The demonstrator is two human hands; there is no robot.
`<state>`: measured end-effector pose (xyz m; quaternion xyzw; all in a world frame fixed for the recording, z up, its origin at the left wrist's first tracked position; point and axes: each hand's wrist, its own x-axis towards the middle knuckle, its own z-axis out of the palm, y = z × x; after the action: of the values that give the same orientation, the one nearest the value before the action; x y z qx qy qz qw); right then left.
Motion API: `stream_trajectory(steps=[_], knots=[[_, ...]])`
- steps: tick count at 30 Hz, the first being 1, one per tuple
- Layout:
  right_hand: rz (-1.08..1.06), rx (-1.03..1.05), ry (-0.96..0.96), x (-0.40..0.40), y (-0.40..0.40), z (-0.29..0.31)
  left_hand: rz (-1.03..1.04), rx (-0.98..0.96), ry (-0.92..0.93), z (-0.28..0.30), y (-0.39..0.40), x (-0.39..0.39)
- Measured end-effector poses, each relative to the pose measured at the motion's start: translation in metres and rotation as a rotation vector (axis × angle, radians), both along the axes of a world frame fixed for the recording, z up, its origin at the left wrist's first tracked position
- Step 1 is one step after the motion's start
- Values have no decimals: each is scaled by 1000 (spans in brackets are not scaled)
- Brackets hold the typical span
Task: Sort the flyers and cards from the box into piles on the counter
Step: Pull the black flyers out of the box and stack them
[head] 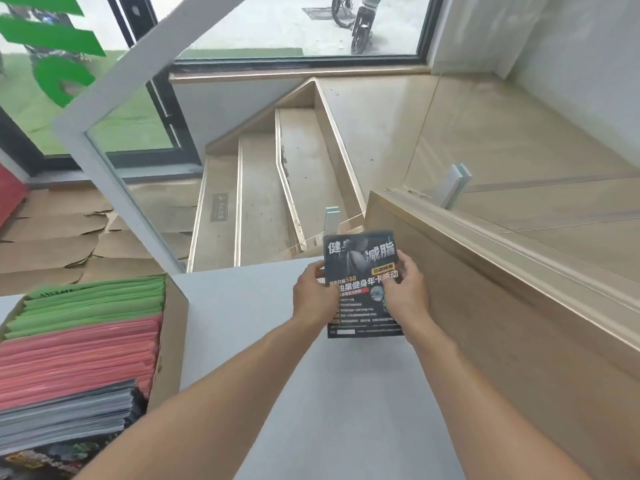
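black flyers (360,271) on counter (259,341), box (171,341) left

Two bare forearms reach into view from the bottom edge — no sleeves, cuffs or gloves cover them anywhere that shows. The left hand (313,296) and the right hand (405,289) are bare as well, with no rings seen on the fingers and no watch or band at either wrist. The nails look short and plain — finer detail is too blurred to tell.
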<state>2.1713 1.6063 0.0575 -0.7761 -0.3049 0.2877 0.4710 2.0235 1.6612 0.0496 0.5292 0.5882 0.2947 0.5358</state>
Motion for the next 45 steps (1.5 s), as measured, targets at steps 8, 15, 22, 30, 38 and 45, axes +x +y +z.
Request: stream_trajectory(steps=[8,15,22,30,38,45], knots=[[26,-162,-288,35,47,-26,-178,-21,-5,-11,26,36],[86,-419,-538,34,49,-61,-425,-10,223,-29,14,20],[320,-535,-489,38,81,-38,-577,82,442,-53,-21,20],[645,-717,-551,63,130,-39,-444,187,420,-57,-30,27],[678,-681,-675,66,132,-31,-326,104,371,-54,-28,32],[739,-749,-775,65,133,-28,-348,85,392,-42,-30,38]])
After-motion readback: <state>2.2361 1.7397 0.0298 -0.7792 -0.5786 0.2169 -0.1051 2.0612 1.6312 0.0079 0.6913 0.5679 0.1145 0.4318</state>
